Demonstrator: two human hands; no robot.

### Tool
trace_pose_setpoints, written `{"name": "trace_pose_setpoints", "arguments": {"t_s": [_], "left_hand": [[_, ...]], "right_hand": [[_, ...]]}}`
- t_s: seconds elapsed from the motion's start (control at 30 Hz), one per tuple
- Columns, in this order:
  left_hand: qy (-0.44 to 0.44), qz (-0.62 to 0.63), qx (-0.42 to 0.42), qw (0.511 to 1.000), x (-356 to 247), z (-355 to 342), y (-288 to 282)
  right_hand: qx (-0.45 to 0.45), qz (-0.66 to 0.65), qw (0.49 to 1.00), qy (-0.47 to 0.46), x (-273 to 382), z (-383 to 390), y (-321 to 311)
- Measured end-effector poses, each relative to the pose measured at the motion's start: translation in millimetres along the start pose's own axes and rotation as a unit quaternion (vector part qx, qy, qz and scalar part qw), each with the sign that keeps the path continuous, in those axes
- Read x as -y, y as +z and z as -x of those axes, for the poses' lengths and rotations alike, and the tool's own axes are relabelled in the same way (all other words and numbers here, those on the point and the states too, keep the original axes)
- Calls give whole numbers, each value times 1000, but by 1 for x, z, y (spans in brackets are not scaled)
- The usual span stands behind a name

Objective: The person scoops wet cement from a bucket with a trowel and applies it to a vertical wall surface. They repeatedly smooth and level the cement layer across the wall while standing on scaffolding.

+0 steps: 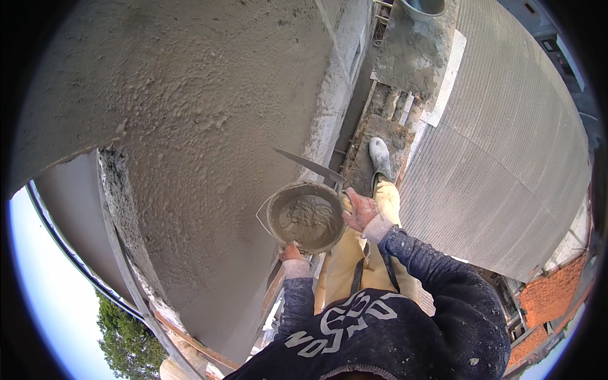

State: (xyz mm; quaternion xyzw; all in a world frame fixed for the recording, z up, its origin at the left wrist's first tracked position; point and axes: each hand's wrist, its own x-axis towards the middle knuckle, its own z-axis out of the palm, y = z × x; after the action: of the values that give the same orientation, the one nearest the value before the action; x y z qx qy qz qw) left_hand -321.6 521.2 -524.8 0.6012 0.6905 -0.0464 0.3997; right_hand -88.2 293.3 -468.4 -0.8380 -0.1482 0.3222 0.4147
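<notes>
My left hand (291,253) grips the near rim of a round bucket (273,221) and holds it up in front of my body. Wet grey mortar (308,218) lies inside the bucket. At the bucket's right side, my right hand (360,210) is closed around the handle of a trowel (310,166). The trowel's long metal blade reaches to the left above the bucket's far rim, toward the wall. Fresh grey mortar covers the wall (209,126) on my left, rough in the middle and smoother elsewhere.
I stand on narrow mortar-spattered boards (389,130), one white boot (379,155) showing. Another bucket (424,9) stands farther along. A corrugated roof (494,145) slopes off to the right. A gap runs between wall and boards. At lower left are a pale pole (120,253) and a tree (130,335).
</notes>
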Motion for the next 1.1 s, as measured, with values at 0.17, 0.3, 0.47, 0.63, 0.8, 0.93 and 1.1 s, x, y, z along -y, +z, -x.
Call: {"name": "trace_pose_setpoints", "arguments": {"t_s": [0.17,0.3,0.47,0.63,0.8,0.93,1.1], "left_hand": [[125,145,25,981,-85,37,45],[168,157,45,972,-148,72,60],[311,127,65,940,-194,90,61],[342,145,139,918,-222,94,52],[213,180,165,946,-236,88,52],[148,283,181,930,-225,80,75],[116,273,142,944,-193,37,106]], "right_hand": [[169,277,946,21,-32,45,-25],[92,286,952,56,-30,13,-13],[76,189,978,41,-38,-10,-15],[226,-184,956,44,-45,-5,0],[203,-246,939,130,-47,-2,37],[57,-146,987,39,-54,1,29],[157,-268,937,159,-64,7,4]]}}
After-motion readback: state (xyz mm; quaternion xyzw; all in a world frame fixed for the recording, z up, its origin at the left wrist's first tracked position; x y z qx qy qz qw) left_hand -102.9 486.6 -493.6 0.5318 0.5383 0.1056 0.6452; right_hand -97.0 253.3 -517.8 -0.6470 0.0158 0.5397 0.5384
